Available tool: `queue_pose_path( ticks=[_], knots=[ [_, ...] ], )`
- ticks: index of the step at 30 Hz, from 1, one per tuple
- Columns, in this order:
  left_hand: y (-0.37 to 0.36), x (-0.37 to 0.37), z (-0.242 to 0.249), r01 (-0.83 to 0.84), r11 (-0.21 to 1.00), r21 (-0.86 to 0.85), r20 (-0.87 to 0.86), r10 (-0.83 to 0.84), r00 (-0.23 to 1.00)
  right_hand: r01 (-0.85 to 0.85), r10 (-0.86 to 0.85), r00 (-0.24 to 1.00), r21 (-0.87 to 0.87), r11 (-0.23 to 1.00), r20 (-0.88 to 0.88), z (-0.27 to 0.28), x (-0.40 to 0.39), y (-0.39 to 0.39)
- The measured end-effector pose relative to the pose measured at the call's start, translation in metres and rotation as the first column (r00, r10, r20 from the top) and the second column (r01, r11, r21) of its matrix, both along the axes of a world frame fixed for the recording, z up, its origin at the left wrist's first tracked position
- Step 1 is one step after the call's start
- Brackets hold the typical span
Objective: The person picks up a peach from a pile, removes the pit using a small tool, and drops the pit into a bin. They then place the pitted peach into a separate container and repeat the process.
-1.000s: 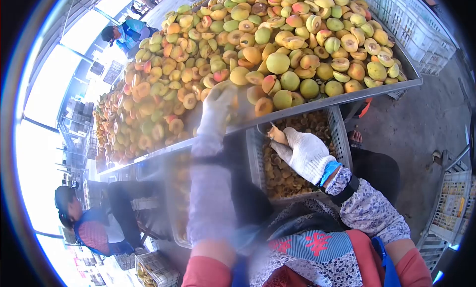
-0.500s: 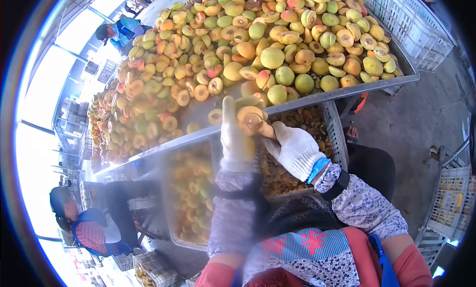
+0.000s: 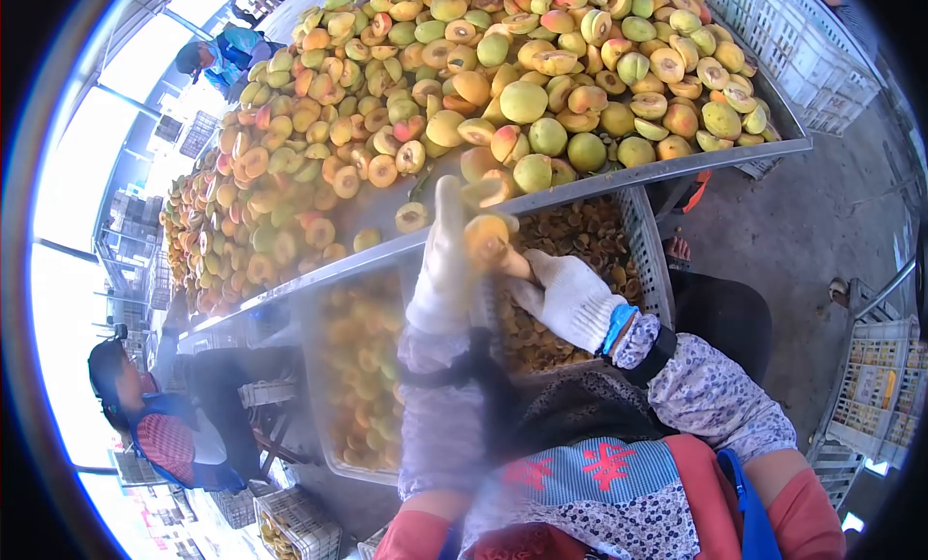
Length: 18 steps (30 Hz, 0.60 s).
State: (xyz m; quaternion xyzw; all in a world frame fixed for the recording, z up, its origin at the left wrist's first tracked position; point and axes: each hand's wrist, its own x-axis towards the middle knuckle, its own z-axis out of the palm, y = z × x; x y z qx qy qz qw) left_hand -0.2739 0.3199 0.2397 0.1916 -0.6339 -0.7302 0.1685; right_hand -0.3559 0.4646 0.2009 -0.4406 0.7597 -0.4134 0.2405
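My left hand point(image 3: 440, 270), in a white glove, holds a halved yellow peach point(image 3: 486, 236) above the near edge of the metal table; its thumb and palm are blurred. Close beside it, my right hand point(image 3: 570, 297), also in a white knitted glove, is closed around a short tan tool point(image 3: 516, 264) pressed against the peach half. Most of that tool is hidden by the glove and the fruit, so its exact kind cannot be told. Below my hands stands a crate point(image 3: 653, 255) with brown pits and scraps. Left of it, a pale tub point(image 3: 333, 444) holds peach halves, seen hazily.
A heap of whole and halved peaches point(image 3: 522, 101) covers the metal table point(image 3: 667, 178), whose raised rim runs in front of me. White crates point(image 3: 783, 47) stand at the far right, another crate point(image 3: 875, 396) nearer. One person point(image 3: 164, 415) sits at left; another point(image 3: 217, 57) is farther back.
The peach half has turned slightly in my left hand, and the tool has shifted against it. My view has moved a little; both hands stay close together.
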Motion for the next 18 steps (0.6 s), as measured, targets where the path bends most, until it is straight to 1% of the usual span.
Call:
queue_pose_path(
  ticks=[1,2,3,4,5,6,7,8,9,10,11,12,13,14,15,16,17,18],
  knots=[
    [-0.001,-0.002,-0.009,-0.003,1.0,-0.004,-0.003,0.003,1.0,0.019,-0.004,0.991,-0.113,0.993,0.131,0.0,0.001,-0.001],
    [-0.001,-0.008,-0.023,-0.183,0.915,-0.359,-0.081,0.165,0.983,0.017,-0.002,0.992,-0.12,0.993,0.127,0.001,0.002,-0.002],
    [0.001,-0.014,-0.037,-0.349,0.68,-0.645,-0.21,0.281,0.936,0.03,0.012,0.946,-0.125,0.992,0.323,0.002,0.002,-0.004],
    [0.015,-0.02,-0.033,-0.417,0.854,-0.312,-0.233,0.357,0.905,0.044,0.026,0.861,-0.125,0.991,0.508,0.002,0.003,-0.005],
    [0.023,-0.026,-0.028,-0.436,0.893,-0.115,-0.221,0.405,0.888,0.014,0.099,0.753,-0.166,0.986,0.651,0.008,0.004,-0.004],
    [0.028,-0.028,-0.023,-0.442,0.893,0.088,-0.195,0.451,0.871,0.014,0.099,0.751,-0.165,0.986,0.652,0.01,0.005,-0.003],
    [0.027,-0.025,-0.02,-0.443,0.892,0.088,-0.193,0.451,0.871,-0.034,0.106,0.682,-0.114,0.993,0.723,0.011,0.005,-0.001],
    [0.022,-0.021,-0.016,-0.364,0.914,0.179,-0.12,0.387,0.914,-0.087,0.107,0.607,-0.068,0.994,0.787,0.011,0.005,0.0],
    [0.018,-0.018,-0.012,-0.286,0.918,0.274,-0.054,0.312,0.949,-0.094,0.129,0.689,-0.088,0.992,0.713,0.009,0.004,0.0],
    [0.018,-0.018,-0.008,-0.286,0.918,0.274,-0.053,0.312,0.949,-0.094,0.129,0.688,-0.088,0.992,0.714,0.002,0.0,0.0],
    [0.019,-0.018,-0.004,-0.296,0.895,0.334,0.034,0.303,0.953,-0.169,0.211,0.852,-0.129,0.977,0.48,-0.006,-0.005,0.001],
    [0.02,-0.018,-0.001,-0.311,0.866,0.391,0.12,0.287,0.95,-0.253,0.28,0.938,-0.148,0.956,0.204,-0.011,-0.008,0.0],
    [0.023,-0.018,-0.001,-0.347,0.838,0.421,0.139,0.319,0.938,-0.243,0.25,0.908,-0.065,0.968,0.335,0.006,-0.01,0.002],
    [0.026,-0.021,-0.002,-0.347,0.839,0.42,0.141,0.317,0.938,-0.241,0.249,0.908,-0.066,0.968,0.337,0.011,-0.011,0.003],
    [0.029,-0.025,-0.005,-0.395,0.831,0.393,0.03,0.417,0.908,-0.271,0.186,0.767,0.046,0.962,0.614,0.013,-0.013,0.004],
    [0.029,-0.026,-0.006,-0.444,0.816,0.372,-0.087,0.506,0.858,-0.33,0.073,0.562,0.143,0.933,0.824,0.016,-0.013,0.005],
    [0.02,-0.021,-0.011,-0.445,0.815,0.372,-0.088,0.509,0.856,-0.329,0.056,0.484,0.122,0.936,0.873,0.018,-0.011,0.007],
    [0.006,-0.012,-0.019,-0.247,0.909,0.337,-0.176,0.319,0.931,-0.334,0.058,0.485,0.124,0.934,0.873,0.02,-0.012,0.007]
  ],
)
